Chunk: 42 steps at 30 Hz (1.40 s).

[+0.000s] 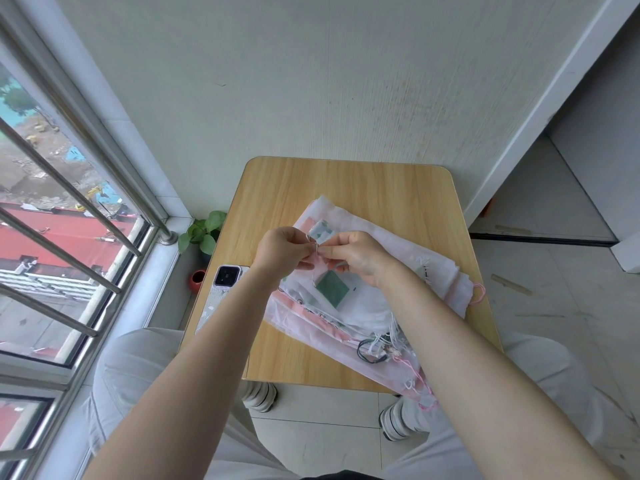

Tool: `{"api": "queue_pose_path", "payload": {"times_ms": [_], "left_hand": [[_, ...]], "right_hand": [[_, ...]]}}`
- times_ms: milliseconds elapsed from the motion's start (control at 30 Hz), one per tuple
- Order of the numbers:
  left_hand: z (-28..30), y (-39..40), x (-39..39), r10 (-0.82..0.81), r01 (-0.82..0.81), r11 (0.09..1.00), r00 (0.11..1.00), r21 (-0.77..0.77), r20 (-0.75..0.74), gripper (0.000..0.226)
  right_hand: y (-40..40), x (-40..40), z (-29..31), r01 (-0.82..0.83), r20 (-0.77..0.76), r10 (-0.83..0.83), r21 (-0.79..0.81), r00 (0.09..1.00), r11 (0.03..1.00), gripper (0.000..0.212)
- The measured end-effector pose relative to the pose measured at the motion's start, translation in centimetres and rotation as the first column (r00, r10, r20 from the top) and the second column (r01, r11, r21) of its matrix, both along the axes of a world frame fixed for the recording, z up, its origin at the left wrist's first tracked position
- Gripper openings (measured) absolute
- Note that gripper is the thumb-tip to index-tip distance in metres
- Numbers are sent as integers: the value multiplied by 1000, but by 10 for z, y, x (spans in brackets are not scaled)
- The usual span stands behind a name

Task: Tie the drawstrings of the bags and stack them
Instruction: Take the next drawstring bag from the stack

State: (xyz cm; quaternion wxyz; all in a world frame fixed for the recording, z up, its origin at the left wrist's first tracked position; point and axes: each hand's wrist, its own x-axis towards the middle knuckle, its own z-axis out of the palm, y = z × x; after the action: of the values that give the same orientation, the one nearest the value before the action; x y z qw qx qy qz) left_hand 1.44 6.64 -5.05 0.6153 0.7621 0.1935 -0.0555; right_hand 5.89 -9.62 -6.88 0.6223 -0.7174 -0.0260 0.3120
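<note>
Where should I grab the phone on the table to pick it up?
Take the phone by its two long edges, probably near the middle, coming down from above. It lies flat, camera side up, at the table's left edge, beside the left forearm. Its window side looks open, so a grip from there seems easiest.

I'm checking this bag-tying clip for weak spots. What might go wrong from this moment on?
1. The left hand and right hand pinch a thin drawstring right at their fingertips; it might slip before the knot closes.
2. The pile of bags hangs over the table's near edge with loose cords dangling, so a tug could drag it off.
3. The phone lies at the table's left edge near the left forearm, which could knock it off.
</note>
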Motion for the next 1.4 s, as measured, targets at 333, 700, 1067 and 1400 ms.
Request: {"api": "queue_pose_path", "payload": {"times_ms": [333, 700, 1067, 1400], "left_hand": [[-5, -8, -1, 29, -1, 964, 994, -267, 104, 14], [-29, -14, -10, 54, -52, 980, 999, -190, 4, 20], [-31, -17, -7, 63, -62, 992, 998, -114, 8, 27], [-32, -17, -6, 66, -65, 998, 997, -26, 43, 26]], "right_hand": [[5, -3, 11, 87, -16, -87, -7, 996, 996, 11], [7, -13, -6, 102, 127, -88, -109, 988, 989, 6], [9, -10, -1, 107, 99, -96, -109, 990, 988, 9], [2, -6, 0, -29, 299, 204, -501, 932, 865, 21]]}}
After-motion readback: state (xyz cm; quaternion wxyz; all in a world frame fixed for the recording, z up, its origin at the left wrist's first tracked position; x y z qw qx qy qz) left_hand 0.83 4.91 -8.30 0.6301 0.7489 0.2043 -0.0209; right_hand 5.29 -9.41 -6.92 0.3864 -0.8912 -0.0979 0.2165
